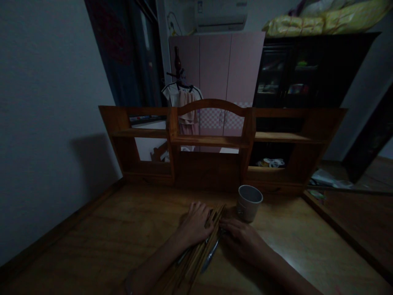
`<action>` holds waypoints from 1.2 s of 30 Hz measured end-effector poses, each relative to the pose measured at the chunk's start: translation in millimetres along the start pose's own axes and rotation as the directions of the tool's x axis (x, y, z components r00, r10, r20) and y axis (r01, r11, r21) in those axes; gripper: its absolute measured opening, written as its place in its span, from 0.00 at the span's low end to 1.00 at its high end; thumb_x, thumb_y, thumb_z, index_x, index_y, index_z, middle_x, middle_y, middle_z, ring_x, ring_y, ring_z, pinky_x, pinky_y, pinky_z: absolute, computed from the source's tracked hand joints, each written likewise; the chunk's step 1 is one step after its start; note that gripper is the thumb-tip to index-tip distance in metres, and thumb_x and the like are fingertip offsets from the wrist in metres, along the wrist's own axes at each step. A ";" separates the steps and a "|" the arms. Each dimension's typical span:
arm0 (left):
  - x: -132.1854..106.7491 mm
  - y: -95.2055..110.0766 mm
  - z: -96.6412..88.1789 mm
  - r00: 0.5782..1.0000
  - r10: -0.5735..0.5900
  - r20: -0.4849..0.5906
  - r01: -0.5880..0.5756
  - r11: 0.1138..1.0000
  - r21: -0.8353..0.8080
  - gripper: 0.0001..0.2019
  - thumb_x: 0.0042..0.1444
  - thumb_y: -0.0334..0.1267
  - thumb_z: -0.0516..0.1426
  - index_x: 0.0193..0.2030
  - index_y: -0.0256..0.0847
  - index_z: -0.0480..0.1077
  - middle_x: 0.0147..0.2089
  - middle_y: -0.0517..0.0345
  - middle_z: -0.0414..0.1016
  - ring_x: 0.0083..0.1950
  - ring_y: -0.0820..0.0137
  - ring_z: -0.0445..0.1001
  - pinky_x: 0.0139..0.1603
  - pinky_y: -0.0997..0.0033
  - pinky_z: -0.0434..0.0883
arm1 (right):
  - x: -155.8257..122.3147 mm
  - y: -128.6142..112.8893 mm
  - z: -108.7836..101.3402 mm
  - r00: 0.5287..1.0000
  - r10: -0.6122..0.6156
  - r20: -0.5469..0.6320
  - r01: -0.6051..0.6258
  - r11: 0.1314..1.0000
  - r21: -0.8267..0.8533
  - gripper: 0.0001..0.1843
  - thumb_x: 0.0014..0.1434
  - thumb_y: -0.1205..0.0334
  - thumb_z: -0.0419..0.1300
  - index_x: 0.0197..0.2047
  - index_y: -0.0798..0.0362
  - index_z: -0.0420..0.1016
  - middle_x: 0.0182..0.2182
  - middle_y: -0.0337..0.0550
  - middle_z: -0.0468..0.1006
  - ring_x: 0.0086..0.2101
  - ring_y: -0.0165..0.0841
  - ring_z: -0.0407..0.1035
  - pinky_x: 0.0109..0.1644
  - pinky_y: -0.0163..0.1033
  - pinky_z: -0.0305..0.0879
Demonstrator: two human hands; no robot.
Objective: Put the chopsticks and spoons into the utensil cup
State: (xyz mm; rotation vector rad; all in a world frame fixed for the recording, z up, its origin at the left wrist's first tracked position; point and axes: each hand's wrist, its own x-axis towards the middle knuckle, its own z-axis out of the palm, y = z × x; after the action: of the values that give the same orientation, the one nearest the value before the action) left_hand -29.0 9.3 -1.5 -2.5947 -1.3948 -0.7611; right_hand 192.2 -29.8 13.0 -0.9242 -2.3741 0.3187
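A bundle of wooden chopsticks lies on the wooden desk, together with a dark metal utensil whose kind I cannot make out. My left hand rests on top of the bundle, fingers curled over the sticks. My right hand presses against the bundle from the right side, fingers together at the sticks. A pale cup stands upright just beyond my right hand, close to the sticks' far ends.
A wooden shelf unit runs along the desk's back edge. A grey wall is on the left. Behind are a pink wardrobe, hanging clothes and a dark cabinet. The room is dim.
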 end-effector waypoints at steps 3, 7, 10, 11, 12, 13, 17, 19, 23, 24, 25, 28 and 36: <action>0.5 -2.4 -0.2 1.000 0.016 -0.002 -0.016 1.000 -0.017 0.06 0.54 0.39 0.57 0.38 0.42 0.68 0.40 0.53 0.71 0.47 0.58 0.65 0.54 0.53 0.59 | -1.1 1.3 0.8 1.000 0.016 0.002 -0.016 1.000 0.017 0.20 0.63 0.65 0.54 0.58 0.47 0.70 0.54 0.47 0.74 0.51 0.40 0.70 0.54 0.47 0.70; 1.7 -4.8 1.6 1.000 -0.007 -0.006 0.006 0.998 -0.062 0.04 0.55 0.37 0.56 0.37 0.42 0.69 0.39 0.54 0.73 0.46 0.59 0.66 0.52 0.54 0.60 | -1.6 2.2 2.2 0.999 0.032 0.007 -0.032 0.999 0.033 0.20 0.63 0.66 0.54 0.58 0.46 0.69 0.55 0.45 0.73 0.52 0.39 0.69 0.55 0.47 0.69; 4.7 -2.4 0.3 0.997 -0.067 -0.040 0.062 0.991 -0.121 0.04 0.56 0.38 0.55 0.33 0.42 0.69 0.36 0.55 0.73 0.44 0.60 0.67 0.51 0.56 0.61 | -1.4 2.7 3.0 0.999 0.034 0.001 -0.034 0.998 0.048 0.20 0.64 0.66 0.53 0.58 0.46 0.70 0.54 0.45 0.74 0.52 0.39 0.70 0.55 0.47 0.69; 6.2 -1.4 -1.3 0.994 -0.100 -0.052 0.091 0.983 -0.157 0.06 0.57 0.38 0.54 0.31 0.42 0.68 0.34 0.56 0.72 0.43 0.61 0.67 0.49 0.58 0.61 | -1.3 2.5 2.9 0.999 0.034 0.000 -0.034 0.998 0.053 0.20 0.64 0.66 0.53 0.58 0.46 0.70 0.54 0.45 0.74 0.52 0.39 0.70 0.55 0.47 0.69; 8.0 -0.8 -3.5 0.989 -0.139 -0.054 0.124 0.969 -0.211 0.09 0.58 0.40 0.54 0.28 0.41 0.67 0.32 0.57 0.71 0.41 0.63 0.67 0.47 0.60 0.62 | -1.2 2.2 2.5 0.999 0.035 0.001 -0.035 0.998 0.059 0.20 0.64 0.65 0.53 0.58 0.46 0.70 0.54 0.45 0.74 0.52 0.39 0.70 0.55 0.47 0.69; 9.8 -0.8 -6.3 0.982 -0.183 -0.038 0.164 0.942 -0.293 0.12 0.59 0.42 0.54 0.26 0.41 0.66 0.30 0.58 0.69 0.38 0.65 0.67 0.44 0.63 0.63 | -1.1 1.6 1.8 0.999 0.035 0.004 -0.035 0.997 0.065 0.20 0.64 0.65 0.53 0.58 0.46 0.70 0.54 0.45 0.74 0.52 0.39 0.69 0.55 0.47 0.69; 17.2 -8.0 -20.4 0.937 -0.262 0.229 0.341 0.563 -0.753 0.19 0.58 0.52 0.54 0.26 0.38 0.66 0.24 0.64 0.63 0.27 0.73 0.63 0.29 0.74 0.61 | 0.4 -3.9 -2.8 1.000 0.029 0.011 -0.030 0.994 0.104 0.20 0.64 0.65 0.52 0.58 0.46 0.70 0.55 0.44 0.72 0.53 0.38 0.68 0.57 0.46 0.67; 19.5 -12.6 -26.1 0.905 -0.219 0.365 0.421 0.322 -0.848 0.21 0.56 0.56 0.54 0.29 0.37 0.68 0.21 0.66 0.61 0.21 0.77 0.60 0.23 0.77 0.57 | 2.0 -8.4 -5.1 0.999 0.039 -0.022 -0.035 0.988 0.150 0.18 0.65 0.63 0.52 0.58 0.46 0.70 0.55 0.45 0.73 0.53 0.39 0.68 0.57 0.46 0.66; 20.5 -9.2 -31.1 0.893 -0.189 0.409 0.435 0.123 -0.892 0.21 0.55 0.56 0.56 0.33 0.36 0.70 0.20 0.65 0.64 0.15 0.79 0.58 0.15 0.80 0.56 | 6.4 -18.8 -7.5 0.966 0.249 -0.065 -0.199 0.882 0.428 0.17 0.65 0.53 0.53 0.49 0.52 0.76 0.43 0.48 0.79 0.41 0.38 0.74 0.45 0.42 0.71; 20.2 -5.1 -31.6 0.900 -0.191 0.392 0.415 0.099 -0.905 0.21 0.55 0.56 0.57 0.33 0.36 0.70 0.21 0.64 0.66 0.15 0.79 0.60 0.15 0.79 0.58 | 7.2 -21.1 -7.8 0.945 0.326 -0.020 -0.268 0.808 0.525 0.19 0.65 0.50 0.53 0.46 0.54 0.77 0.38 0.48 0.80 0.35 0.36 0.75 0.38 0.39 0.72; 19.8 -0.1 -32.2 0.906 -0.191 0.377 0.397 0.080 -0.914 0.21 0.55 0.55 0.58 0.33 0.36 0.70 0.21 0.63 0.68 0.15 0.78 0.62 0.15 0.79 0.60 | 7.6 -23.2 -7.9 0.922 0.384 0.044 -0.330 0.723 0.607 0.21 0.65 0.48 0.53 0.43 0.56 0.78 0.34 0.47 0.80 0.28 0.34 0.73 0.32 0.37 0.70; 18.7 17.3 -35.0 0.916 -0.199 0.348 0.364 0.050 -0.930 0.20 0.54 0.54 0.59 0.33 0.34 0.70 0.22 0.61 0.70 0.17 0.76 0.66 0.18 0.77 0.65 | 6.3 -27.3 -7.5 0.893 0.406 0.195 -0.411 0.558 0.721 0.22 0.60 0.45 0.58 0.34 0.58 0.79 0.23 0.40 0.76 0.20 0.28 0.67 0.23 0.31 0.61; 13.9 44.0 -39.3 0.941 -0.220 0.259 0.296 0.160 -0.942 0.15 0.55 0.48 0.61 0.34 0.34 0.74 0.26 0.59 0.73 0.24 0.73 0.71 0.25 0.76 0.67 | 2.1 -30.4 -6.8 0.914 0.367 0.175 -0.357 0.518 0.777 0.15 0.55 0.51 0.65 0.32 0.57 0.77 0.23 0.37 0.73 0.24 0.28 0.66 0.29 0.32 0.61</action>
State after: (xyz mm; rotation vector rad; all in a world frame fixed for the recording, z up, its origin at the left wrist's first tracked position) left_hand -2.2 -17.8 45.6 -3.1465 -1.7472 -2.3707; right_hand 178.4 -50.6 31.7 -0.9181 -1.6499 1.4167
